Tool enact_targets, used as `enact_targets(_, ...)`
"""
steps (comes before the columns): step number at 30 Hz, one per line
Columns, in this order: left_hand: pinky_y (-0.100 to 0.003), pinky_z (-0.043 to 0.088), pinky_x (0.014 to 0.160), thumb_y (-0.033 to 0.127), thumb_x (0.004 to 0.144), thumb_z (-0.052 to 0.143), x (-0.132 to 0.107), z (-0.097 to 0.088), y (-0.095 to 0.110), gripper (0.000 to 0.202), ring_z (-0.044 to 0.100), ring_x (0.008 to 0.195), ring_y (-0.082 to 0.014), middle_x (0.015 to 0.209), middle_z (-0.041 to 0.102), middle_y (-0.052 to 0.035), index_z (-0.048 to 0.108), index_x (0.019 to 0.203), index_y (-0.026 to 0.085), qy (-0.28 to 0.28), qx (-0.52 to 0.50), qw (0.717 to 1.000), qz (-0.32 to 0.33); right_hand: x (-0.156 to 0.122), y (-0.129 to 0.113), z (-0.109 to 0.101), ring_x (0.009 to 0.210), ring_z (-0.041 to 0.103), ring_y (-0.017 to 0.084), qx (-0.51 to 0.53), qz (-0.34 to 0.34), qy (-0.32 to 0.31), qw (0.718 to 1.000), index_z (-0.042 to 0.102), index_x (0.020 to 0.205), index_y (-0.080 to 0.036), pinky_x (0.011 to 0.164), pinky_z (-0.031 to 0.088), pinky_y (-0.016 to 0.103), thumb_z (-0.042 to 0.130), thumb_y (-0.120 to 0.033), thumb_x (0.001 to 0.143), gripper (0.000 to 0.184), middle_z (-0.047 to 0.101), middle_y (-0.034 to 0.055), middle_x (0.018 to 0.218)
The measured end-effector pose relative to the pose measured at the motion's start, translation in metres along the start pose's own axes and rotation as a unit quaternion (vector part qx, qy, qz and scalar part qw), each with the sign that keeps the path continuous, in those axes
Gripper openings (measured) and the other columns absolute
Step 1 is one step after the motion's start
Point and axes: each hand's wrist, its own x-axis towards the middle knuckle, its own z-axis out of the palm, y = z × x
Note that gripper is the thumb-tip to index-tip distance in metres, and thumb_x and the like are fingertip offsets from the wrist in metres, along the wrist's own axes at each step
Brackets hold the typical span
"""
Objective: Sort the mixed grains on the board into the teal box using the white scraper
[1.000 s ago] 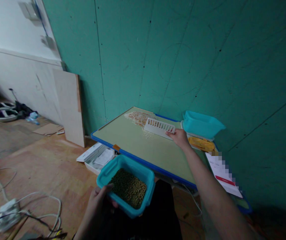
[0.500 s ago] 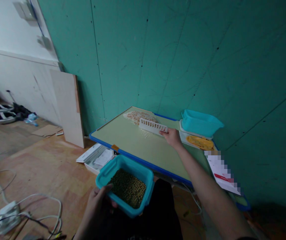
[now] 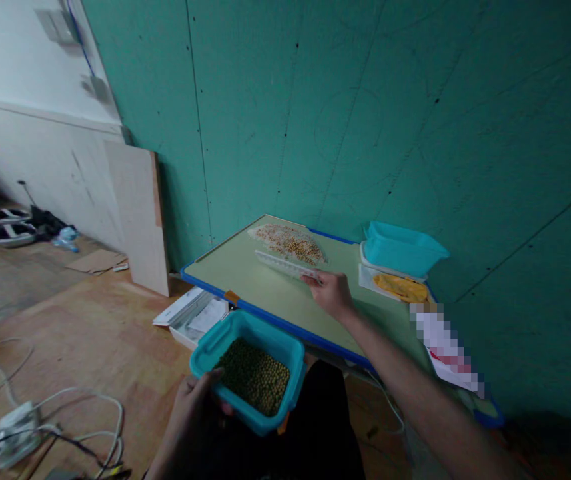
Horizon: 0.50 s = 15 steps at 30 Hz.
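Observation:
My left hand [image 3: 196, 400] grips the near left rim of a teal plastic box [image 3: 295, 360], thumb over the edge. Inside it lie dark green beans [image 3: 238, 367] and pale yellow beans [image 3: 276, 381]. The box is held below the front edge of the table [image 3: 235, 267]. My right hand [image 3: 332, 293] is closed on one end of a white slotted plastic strip [image 3: 285, 265], tilted over the tabletop. Just beyond the strip spreads a pile of mixed grains and beans [image 3: 292, 243], whitish at the far left and yellower toward the right.
At the table's right stand a teal bin [image 3: 402, 248], a yellow cloth [image 3: 400, 288] and a partly blurred white packet [image 3: 448, 353]. An open white box [image 3: 198, 320] sits below the left edge. Cables [image 3: 90, 400] and a power strip [image 3: 18, 427] lie on the floor.
My right hand has drawn the white strip left and toward me, away from the pile, and tilted it flatter. More yellow beans show in the pile. The teal box stays nearly still.

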Motion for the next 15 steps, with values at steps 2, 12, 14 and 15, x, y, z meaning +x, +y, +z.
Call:
enact_targets(2,-0.027,0.032,0.040,0.064,0.075,0.068,0.003,-0.001,-0.004,0.058,0.045,0.033,-0.0130,0.034,0.055,-0.0047,0.063,0.034,0.023,-0.009,-0.003,1.000,0.007,-0.009,-0.017,0.003,0.094,0.080,0.024,-0.012,-0.076,-0.033,0.996,0.081,0.117,-0.028,0.082,0.057,0.029,0.060,-0.025,0.099,0.028,0.082,0.0060,0.112)
enact_targets(12,-0.026,0.034,0.038,0.062,0.066,0.079,0.005,0.001,0.000,0.054,0.048,0.032,-0.0141,0.037,0.062,-0.0065,0.061,0.034,0.022,-0.005,-0.028,0.999,-0.025,-0.012,-0.028,0.007,0.092,0.079,0.021,-0.079,-0.154,-0.097,0.980,0.073,0.133,-0.026,0.077,0.056,0.027,0.057,-0.009,0.090,0.048,0.080,0.0059,0.120)
enact_targets(14,-0.026,0.034,0.037,0.064,0.066,0.078,0.005,0.001,-0.001,0.055,0.047,0.032,-0.0137,0.035,0.058,-0.0045,0.061,0.034,0.023,-0.006,-0.032,0.999,-0.022,-0.007,-0.018,0.003,0.087,0.079,0.022,-0.076,-0.104,-0.076,0.989,0.076,0.127,-0.027,0.074,0.054,0.027,0.058,-0.015,0.094,0.040,0.083,0.0059,0.108)
enact_targets(15,-0.026,0.034,0.038,0.065,0.067,0.077,0.005,0.000,-0.002,0.056,0.047,0.032,-0.0136,0.034,0.057,-0.0035,0.060,0.034,0.023,-0.006,-0.030,0.999,-0.020,-0.004,-0.012,0.000,0.086,0.079,0.023,-0.075,-0.072,-0.058,0.993,0.079,0.123,-0.027,0.073,0.053,0.027,0.059,-0.019,0.095,0.034,0.083,0.0068,0.102)
